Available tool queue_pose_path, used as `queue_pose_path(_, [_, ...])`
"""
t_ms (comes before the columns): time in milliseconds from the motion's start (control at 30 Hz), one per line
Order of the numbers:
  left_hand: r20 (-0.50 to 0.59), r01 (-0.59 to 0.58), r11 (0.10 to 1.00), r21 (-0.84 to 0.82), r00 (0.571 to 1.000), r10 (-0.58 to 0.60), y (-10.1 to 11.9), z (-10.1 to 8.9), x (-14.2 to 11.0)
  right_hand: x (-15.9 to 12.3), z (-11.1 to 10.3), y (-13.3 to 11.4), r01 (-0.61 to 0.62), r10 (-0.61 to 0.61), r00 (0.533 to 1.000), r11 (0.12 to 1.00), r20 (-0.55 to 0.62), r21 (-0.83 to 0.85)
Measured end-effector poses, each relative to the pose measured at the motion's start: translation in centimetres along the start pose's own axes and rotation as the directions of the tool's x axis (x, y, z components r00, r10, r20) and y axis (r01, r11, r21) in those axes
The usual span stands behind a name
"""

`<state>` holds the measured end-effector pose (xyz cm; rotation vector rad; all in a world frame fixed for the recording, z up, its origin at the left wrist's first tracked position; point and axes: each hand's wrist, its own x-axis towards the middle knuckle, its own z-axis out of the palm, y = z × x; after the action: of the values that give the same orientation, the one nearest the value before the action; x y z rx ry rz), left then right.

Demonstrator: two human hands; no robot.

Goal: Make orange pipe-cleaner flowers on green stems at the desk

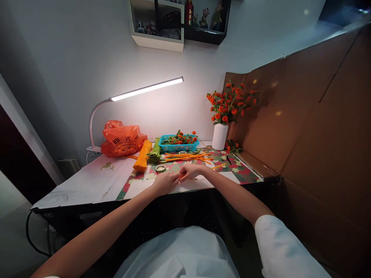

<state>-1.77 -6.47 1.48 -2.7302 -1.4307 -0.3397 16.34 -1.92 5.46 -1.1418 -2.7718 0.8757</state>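
Observation:
My left hand and my right hand meet over the near edge of the desk, fingers curled and pinched together. Between the fingertips is a small orange piece, too small to name. A thin stick lies on the desk just right of the hands, running out from under my right hand. Loose orange pipe cleaners lie scattered just beyond my hands. A small roll of tape sits just beyond my left hand.
A bundle of orange pipe cleaners and a green bundle lie at left. Behind are a blue basket of orange flowers, a white vase of orange flowers, an orange plastic bag and a desk lamp. Cardboard walls the right side.

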Motion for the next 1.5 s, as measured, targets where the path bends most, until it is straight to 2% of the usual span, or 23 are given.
queue_pose_path(133, [0.0,0.002,0.999,-0.035,1.0,-0.002,-0.2,0.2,0.3,0.3,0.0,0.1,-0.012,0.011,1.0,1.0,-0.016,-0.028])
queue_pose_path(467, [0.058,0.008,0.977,-0.211,0.998,0.005,-0.2,-0.5,0.8,0.1,0.1,-0.3,-0.036,0.033,0.998,0.998,-0.056,-0.053])
queue_pose_path(733, [0.144,0.049,0.973,-0.225,0.989,-0.017,-0.4,-0.9,0.8,-0.4,0.0,-1.0,-0.045,0.043,0.998,0.998,-0.053,-0.034])
queue_pose_path(933, [0.127,0.0,0.962,-0.271,0.991,0.036,-0.8,-0.8,0.9,-0.1,0.1,-1.0,-0.039,0.036,0.997,0.998,-0.064,-0.044])
queue_pose_path(1133, [0.158,-0.036,0.971,-0.234,0.985,0.075,-0.1,-1.7,0.8,0.1,0.1,-0.7,-0.013,0.01,0.999,0.996,-0.034,-0.084])
queue_pose_path(1300, [0.211,-0.069,0.993,-0.096,0.973,0.088,0.9,-2.7,0.3,-0.2,0.1,-0.8,0.012,-0.012,1.0,0.996,-0.002,-0.093])
queue_pose_path(1500, [0.217,-0.074,0.997,-0.005,0.973,0.073,1.0,-2.7,0.0,-0.2,0.0,-0.8,0.019,-0.019,1.0,0.995,0.003,-0.103])
